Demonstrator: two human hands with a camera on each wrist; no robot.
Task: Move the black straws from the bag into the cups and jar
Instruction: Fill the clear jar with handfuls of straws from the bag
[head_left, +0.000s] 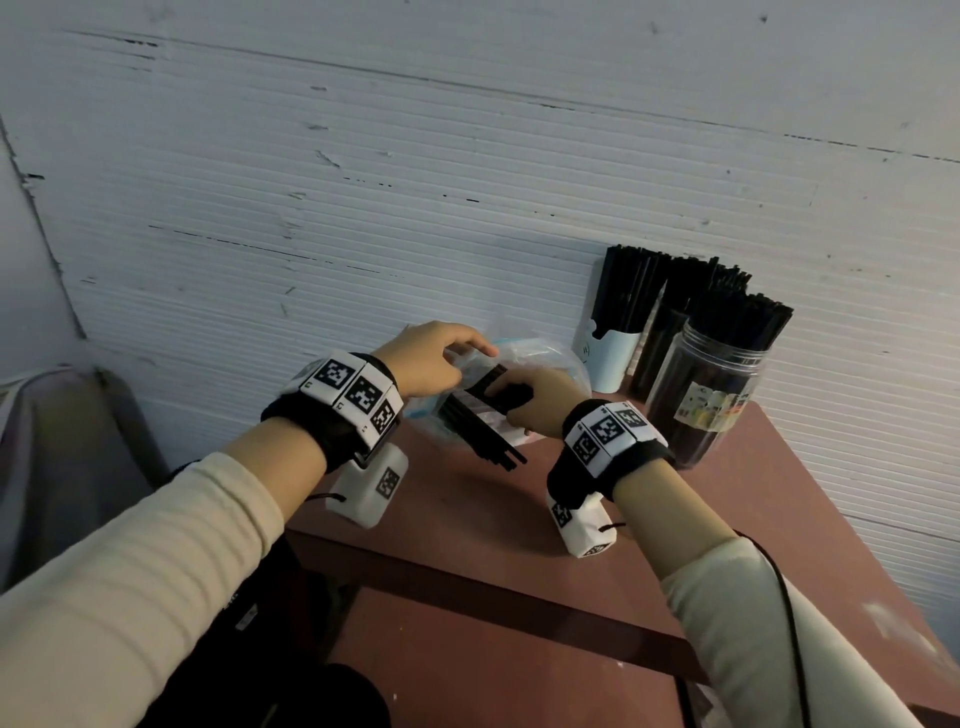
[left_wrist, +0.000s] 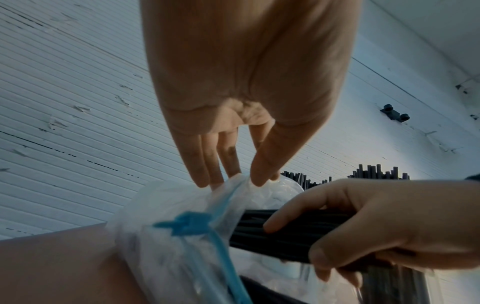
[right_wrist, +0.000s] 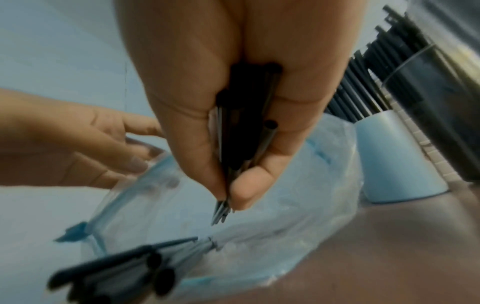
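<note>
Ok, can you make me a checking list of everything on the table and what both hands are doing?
Surface: reddish-brown table, worn.
Job's things: clear bag with blue zip strip, some black straws poking out; white cup, dark cup and clear jar packed with straws.
Clutter: nothing seen.
Grippers: left hand pinches the bag's edge; right hand grips a bundle of straws.
Cables: black cable along right sleeve.
Surroundings: ribbed white wall.
</note>
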